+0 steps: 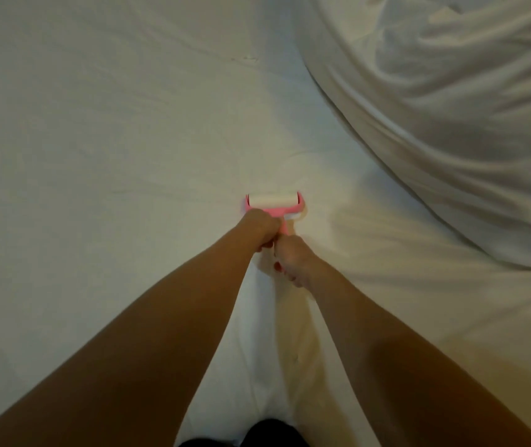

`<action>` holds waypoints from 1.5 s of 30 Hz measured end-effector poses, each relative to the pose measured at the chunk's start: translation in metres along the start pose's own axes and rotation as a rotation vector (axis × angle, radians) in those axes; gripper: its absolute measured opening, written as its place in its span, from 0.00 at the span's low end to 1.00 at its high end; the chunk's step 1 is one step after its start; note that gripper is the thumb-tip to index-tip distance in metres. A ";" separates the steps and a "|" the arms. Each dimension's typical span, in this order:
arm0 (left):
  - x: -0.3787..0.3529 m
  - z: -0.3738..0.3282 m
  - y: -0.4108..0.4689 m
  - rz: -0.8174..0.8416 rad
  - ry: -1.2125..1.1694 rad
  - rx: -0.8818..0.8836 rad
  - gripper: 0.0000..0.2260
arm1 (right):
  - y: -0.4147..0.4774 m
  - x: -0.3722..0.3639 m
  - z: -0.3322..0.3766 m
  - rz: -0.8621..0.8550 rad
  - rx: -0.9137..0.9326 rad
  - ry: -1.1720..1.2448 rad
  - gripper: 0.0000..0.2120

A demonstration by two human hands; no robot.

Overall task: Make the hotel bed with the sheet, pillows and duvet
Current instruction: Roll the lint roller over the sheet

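White fabric sheet [112, 124] lies flat over the bed and fills most of the frame, faintly creased through the middle. The rumpled white duvet [451, 124] is heaped in the upper right, near your working patch. Judging from this, you should roll in straight, overlapping strokes with light, even pressure, so the cloth does not drag into new wrinkles. Your left hand [262, 225] is curled tight round the handle just behind the head, and your right hand [293, 261] appears to grip its lower end. Both steer the pink plastic lint roller [273, 201], whose white drum rests on the sheet at centre frame.

A pink lint roller [273, 201] and bunched duvet [451, 108] lie on the sheeted bed [112, 124].
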State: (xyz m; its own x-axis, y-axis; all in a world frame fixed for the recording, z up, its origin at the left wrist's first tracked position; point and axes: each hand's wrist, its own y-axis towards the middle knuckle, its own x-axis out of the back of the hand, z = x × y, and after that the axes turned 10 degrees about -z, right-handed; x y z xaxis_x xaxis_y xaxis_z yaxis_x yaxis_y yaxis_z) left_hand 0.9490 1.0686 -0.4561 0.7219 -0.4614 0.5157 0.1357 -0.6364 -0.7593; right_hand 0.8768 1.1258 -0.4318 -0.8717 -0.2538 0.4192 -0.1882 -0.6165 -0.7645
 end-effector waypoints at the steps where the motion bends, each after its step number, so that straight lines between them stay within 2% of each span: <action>1: -0.001 0.004 -0.008 0.022 0.029 0.012 0.12 | -0.009 0.000 -0.005 0.013 -0.013 0.005 0.09; 7: 0.002 0.006 -0.039 0.115 0.075 0.078 0.10 | -0.032 0.002 -0.009 0.061 -0.037 -0.056 0.08; 11: 0.013 -0.004 -0.026 0.022 -0.119 0.054 0.06 | -0.012 0.009 0.010 0.006 -0.104 -0.001 0.12; 15: 0.022 -0.017 0.003 -0.029 -0.261 0.028 0.05 | 0.010 0.014 0.032 -0.018 -0.067 0.008 0.14; 19: 0.034 -0.036 0.036 -0.082 -0.256 -0.008 0.03 | 0.040 0.017 0.054 -0.033 0.004 0.028 0.13; 25: 0.053 -0.060 0.088 -0.154 -0.280 -0.074 0.10 | 0.096 0.014 0.084 -0.049 0.062 0.121 0.10; 28: 0.061 -0.071 0.112 -0.205 -0.296 -0.108 0.11 | 0.124 0.012 0.098 -0.088 0.100 0.064 0.12; 33: 0.073 -0.089 0.145 -0.262 -0.342 -0.160 0.11 | 0.159 0.016 0.120 -0.110 0.137 0.106 0.13; 37: 0.084 -0.109 0.165 -0.266 -0.353 -0.176 0.11 | 0.183 0.022 0.141 -0.123 0.136 0.106 0.17; 41: 0.097 -0.125 0.183 -0.270 -0.329 -0.198 0.09 | 0.203 0.027 0.161 -0.143 0.145 0.034 0.14; 45: 0.111 -0.140 0.197 -0.258 -0.259 -0.192 0.10 | 0.217 0.028 0.180 -0.175 0.202 0.047 0.18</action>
State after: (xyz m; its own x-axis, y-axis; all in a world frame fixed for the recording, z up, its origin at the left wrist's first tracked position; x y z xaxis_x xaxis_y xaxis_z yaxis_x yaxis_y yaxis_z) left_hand 0.9608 0.8060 -0.4933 0.8309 -0.1164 0.5441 0.2234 -0.8258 -0.5179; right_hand 0.8929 0.8502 -0.4977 -0.8549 -0.0979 0.5095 -0.2482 -0.7851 -0.5674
